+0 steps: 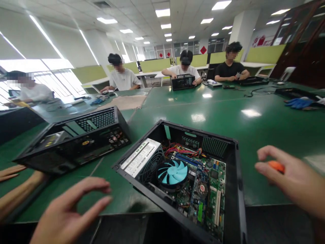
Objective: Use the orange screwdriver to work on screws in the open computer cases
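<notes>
An uncovered black computer case (pixel 240 176) lies tilted in front of me, its near corner past the table edge. Inside it are a white-labelled power supply (pixel 142 157), a light-blue cooling fan (pixel 174 172), a green motherboard (pixel 214 174), coloured cables (pixel 181 149) and a graphics card with a small fan (pixel 201 189). My left hand (pixel 76 206) hovers left of the case, thumb and fingers apart, holding nothing. To the right of the case, my right hand (pixel 284 176) is curled around an orange object (pixel 276 166), mostly hidden in the palm. Neither hand touches the case.
Another black computer case (pixel 83 142) stands on the left, with a co-worker's hands (pixel 22 189) near it. Across the green table (pixel 172 108), several people sit, one handling a computer case (pixel 183 82). Blue gloves (pixel 299 103) lie far right; cardboard (pixel 124 101) lies at the back left.
</notes>
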`<state>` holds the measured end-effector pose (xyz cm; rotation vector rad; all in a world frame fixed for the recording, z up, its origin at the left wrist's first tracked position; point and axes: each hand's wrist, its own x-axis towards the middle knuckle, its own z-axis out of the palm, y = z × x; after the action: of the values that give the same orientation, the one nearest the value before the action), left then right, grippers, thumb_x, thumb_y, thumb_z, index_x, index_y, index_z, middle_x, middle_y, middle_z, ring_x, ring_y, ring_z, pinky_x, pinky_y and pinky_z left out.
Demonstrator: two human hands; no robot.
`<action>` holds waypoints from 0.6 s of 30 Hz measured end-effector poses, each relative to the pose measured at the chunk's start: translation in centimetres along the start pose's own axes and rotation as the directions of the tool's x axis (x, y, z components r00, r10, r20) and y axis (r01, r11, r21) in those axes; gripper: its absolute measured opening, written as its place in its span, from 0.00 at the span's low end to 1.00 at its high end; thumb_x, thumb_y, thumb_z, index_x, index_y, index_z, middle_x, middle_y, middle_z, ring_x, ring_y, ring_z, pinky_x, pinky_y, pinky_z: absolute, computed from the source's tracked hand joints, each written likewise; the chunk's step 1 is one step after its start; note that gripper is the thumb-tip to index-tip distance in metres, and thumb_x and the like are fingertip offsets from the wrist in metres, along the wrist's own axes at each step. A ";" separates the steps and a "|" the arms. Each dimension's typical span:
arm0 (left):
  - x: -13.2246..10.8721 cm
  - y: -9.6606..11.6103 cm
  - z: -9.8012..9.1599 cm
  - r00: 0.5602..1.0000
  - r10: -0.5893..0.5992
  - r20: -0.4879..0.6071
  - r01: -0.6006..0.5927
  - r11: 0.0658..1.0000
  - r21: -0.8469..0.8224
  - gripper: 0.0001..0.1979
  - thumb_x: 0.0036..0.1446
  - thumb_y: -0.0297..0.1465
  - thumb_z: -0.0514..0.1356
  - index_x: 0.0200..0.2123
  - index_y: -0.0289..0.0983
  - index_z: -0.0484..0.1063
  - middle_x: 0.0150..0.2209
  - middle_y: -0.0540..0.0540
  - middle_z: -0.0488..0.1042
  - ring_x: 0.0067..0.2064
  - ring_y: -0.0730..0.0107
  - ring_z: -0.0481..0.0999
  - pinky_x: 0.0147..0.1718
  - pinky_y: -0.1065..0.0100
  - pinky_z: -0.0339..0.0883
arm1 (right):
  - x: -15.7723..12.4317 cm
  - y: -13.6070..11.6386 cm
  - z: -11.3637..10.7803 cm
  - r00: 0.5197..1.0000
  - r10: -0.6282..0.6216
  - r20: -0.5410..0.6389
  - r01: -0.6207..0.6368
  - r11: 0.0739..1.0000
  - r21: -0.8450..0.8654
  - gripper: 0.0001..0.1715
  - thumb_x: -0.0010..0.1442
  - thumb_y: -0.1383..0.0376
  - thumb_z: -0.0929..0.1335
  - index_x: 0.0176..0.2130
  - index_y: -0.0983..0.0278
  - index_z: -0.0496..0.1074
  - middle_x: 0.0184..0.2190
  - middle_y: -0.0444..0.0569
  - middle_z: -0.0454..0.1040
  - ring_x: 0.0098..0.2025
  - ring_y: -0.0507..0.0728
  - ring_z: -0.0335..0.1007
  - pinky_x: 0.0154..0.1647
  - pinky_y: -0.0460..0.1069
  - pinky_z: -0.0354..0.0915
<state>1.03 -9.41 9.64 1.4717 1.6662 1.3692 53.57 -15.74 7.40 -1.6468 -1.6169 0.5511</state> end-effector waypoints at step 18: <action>4.5 5.4 6.8 0.787 0.421 0.451 -0.511 0.855 0.092 0.27 0.56 0.40 0.66 0.59 0.50 0.69 0.61 0.48 0.72 0.65 0.46 0.68 0.68 0.44 0.58 | 13.4 -4.0 1.1 0.995 -0.016 -0.100 -0.018 0.943 -0.333 0.09 0.62 0.57 0.62 0.34 0.59 0.63 0.26 0.43 0.67 0.28 0.57 0.62 0.30 0.51 0.56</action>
<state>7.92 -3.45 13.21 2.2394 1.2360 1.0097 51.64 -2.76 12.40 -1.8864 -1.7022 0.1936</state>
